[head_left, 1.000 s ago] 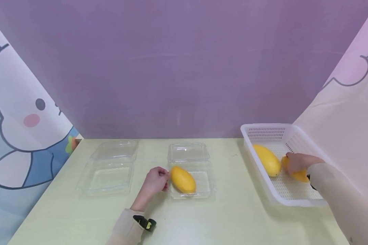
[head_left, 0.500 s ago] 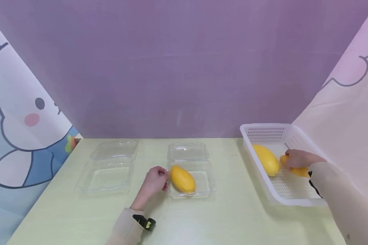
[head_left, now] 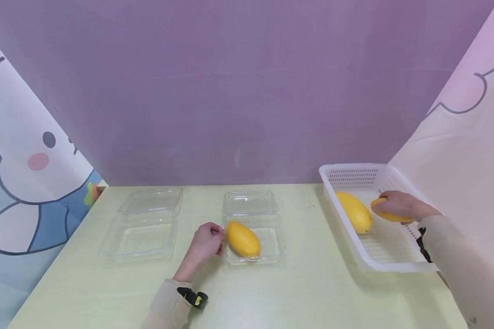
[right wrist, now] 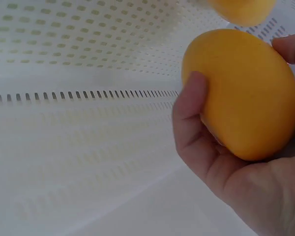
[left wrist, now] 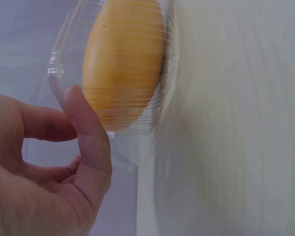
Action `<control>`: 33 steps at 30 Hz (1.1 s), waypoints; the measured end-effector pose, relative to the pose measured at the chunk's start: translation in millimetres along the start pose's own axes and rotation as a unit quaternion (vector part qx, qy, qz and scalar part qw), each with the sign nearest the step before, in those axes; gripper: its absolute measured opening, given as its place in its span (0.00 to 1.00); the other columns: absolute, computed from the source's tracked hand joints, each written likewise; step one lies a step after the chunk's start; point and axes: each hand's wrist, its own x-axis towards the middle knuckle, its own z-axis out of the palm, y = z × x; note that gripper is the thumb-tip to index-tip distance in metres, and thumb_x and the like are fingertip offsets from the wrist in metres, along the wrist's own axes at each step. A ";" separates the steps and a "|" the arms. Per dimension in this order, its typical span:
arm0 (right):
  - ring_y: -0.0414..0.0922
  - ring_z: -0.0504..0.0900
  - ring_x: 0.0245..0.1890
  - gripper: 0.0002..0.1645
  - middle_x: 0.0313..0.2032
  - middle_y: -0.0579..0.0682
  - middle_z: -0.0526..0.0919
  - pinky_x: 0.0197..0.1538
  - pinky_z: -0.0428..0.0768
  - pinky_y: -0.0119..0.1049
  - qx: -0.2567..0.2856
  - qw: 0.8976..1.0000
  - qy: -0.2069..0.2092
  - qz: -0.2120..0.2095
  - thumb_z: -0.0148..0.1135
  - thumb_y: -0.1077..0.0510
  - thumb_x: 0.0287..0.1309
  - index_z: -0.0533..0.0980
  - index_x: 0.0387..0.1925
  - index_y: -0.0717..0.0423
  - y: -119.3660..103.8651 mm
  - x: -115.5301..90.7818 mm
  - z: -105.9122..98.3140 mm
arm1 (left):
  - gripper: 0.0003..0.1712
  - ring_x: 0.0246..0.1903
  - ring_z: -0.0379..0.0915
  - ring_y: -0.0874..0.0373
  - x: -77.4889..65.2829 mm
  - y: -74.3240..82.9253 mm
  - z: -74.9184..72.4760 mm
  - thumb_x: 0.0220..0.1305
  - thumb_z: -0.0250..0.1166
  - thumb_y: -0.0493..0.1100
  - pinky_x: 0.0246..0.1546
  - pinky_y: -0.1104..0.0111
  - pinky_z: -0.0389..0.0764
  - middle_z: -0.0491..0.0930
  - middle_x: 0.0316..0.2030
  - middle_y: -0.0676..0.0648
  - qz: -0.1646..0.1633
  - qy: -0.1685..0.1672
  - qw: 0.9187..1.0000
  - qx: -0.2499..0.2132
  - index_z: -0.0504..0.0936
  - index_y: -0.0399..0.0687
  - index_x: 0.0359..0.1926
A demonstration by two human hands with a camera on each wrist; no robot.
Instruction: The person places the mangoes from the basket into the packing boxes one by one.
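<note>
One mango [right wrist: 241, 93] is in the right hand [head_left: 406, 204], thumb and fingers curled round it, inside the basket [head_left: 389, 249], with a second mango [head_left: 354, 212] at its 9 o'clock. Farther toward 9 o'clock, a third mango [head_left: 244, 240] lies in an open plastic box [head_left: 271, 240], whose edge the left hand [head_left: 206, 241] pinches from 9 o'clock; another open box [head_left: 142, 237] sits beyond, on the table [head_left: 313, 297].

Low passage runs over the pale yellow-green tabletop [head_left: 304, 274] between the middle hinged clear plastic box [head_left: 270, 238] and, at right, the white perforated plastic basket [head_left: 389, 249], whose left wall [head_left: 349, 228] (raised, near to far) blocks it.
</note>
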 end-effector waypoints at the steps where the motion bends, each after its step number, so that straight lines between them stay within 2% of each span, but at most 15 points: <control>1: 0.53 0.74 0.38 0.47 0.51 0.68 0.70 0.29 0.78 0.44 -0.003 1.000 0.010 0.000 0.51 0.39 0.60 0.55 0.65 0.72 0.3 -0.4 -0.4 | 0.09 0.17 0.73 0.56 -0.1 0.2 -0.2 0.64 0.56 0.36 0.22 0.67 0.80 0.76 0.28 0.39 0.000 0.000 1.000 0.000 0.73 0.34 0.42; 6: 0.55 0.76 0.41 0.47 0.54 0.71 0.68 0.31 0.80 0.44 0.010 0.999 0.050 0.002 0.49 0.34 0.60 0.59 0.63 0.70 2.7 -1.2 -1.9 | 0.09 0.17 0.72 0.56 -0.6 -0.1 -0.5 0.64 0.56 0.37 0.22 0.67 0.80 0.76 0.27 0.39 -0.001 0.000 1.000 -0.001 0.73 0.34 0.42; 10: 0.53 0.76 0.38 0.45 0.49 0.67 0.73 0.30 0.80 0.43 0.032 0.997 0.071 0.002 0.48 0.34 0.61 0.60 0.62 0.68 2.6 -1.4 -3.2 | 0.09 0.18 0.73 0.56 -0.2 -1.1 -0.6 0.65 0.56 0.37 0.22 0.67 0.80 0.76 0.27 0.39 0.000 -0.001 1.000 -0.006 0.73 0.34 0.42; 17: 0.51 0.75 0.37 0.44 0.44 0.63 0.74 0.31 0.80 0.41 0.076 0.995 0.060 0.009 0.47 0.35 0.62 0.59 0.63 0.68 -4.6 -5.6 -4.6 | 0.09 0.18 0.73 0.56 0.6 -1.4 -0.5 0.65 0.56 0.37 0.22 0.67 0.80 0.75 0.26 0.41 0.000 -0.003 1.000 -0.008 0.73 0.34 0.42; 20: 0.52 0.75 0.38 0.42 0.46 0.63 0.74 0.32 0.80 0.40 0.092 0.994 0.054 0.009 0.46 0.36 0.63 0.59 0.62 0.67 -7.8 -7.2 -4.2 | 0.09 0.16 0.73 0.57 1.3 -0.9 0.2 0.65 0.56 0.37 0.21 0.66 0.80 0.75 0.25 0.41 -0.002 0.001 1.000 -0.006 0.74 0.34 0.41; 24: 0.54 0.74 0.40 0.42 0.49 0.66 0.71 0.33 0.80 0.40 0.105 0.993 0.058 -0.005 0.44 0.36 0.65 0.57 0.63 0.68 -14.0 -9.4 -4.5 | 0.09 0.15 0.73 0.57 2.1 -0.1 0.9 0.64 0.56 0.37 0.20 0.66 0.80 0.75 0.25 0.41 -0.003 0.005 1.000 -0.002 0.74 0.34 0.41; 33: 0.54 0.74 0.41 0.38 0.50 0.66 0.70 0.34 0.81 0.40 0.132 0.987 0.078 -0.042 0.43 0.40 0.67 0.57 0.63 0.67 -29.4 -16.5 -5.1 | 0.09 0.16 0.73 0.57 3.3 -1.7 0.6 0.64 0.56 0.37 0.21 0.67 0.80 0.76 0.26 0.41 -0.003 0.004 1.000 0.000 0.74 0.34 0.41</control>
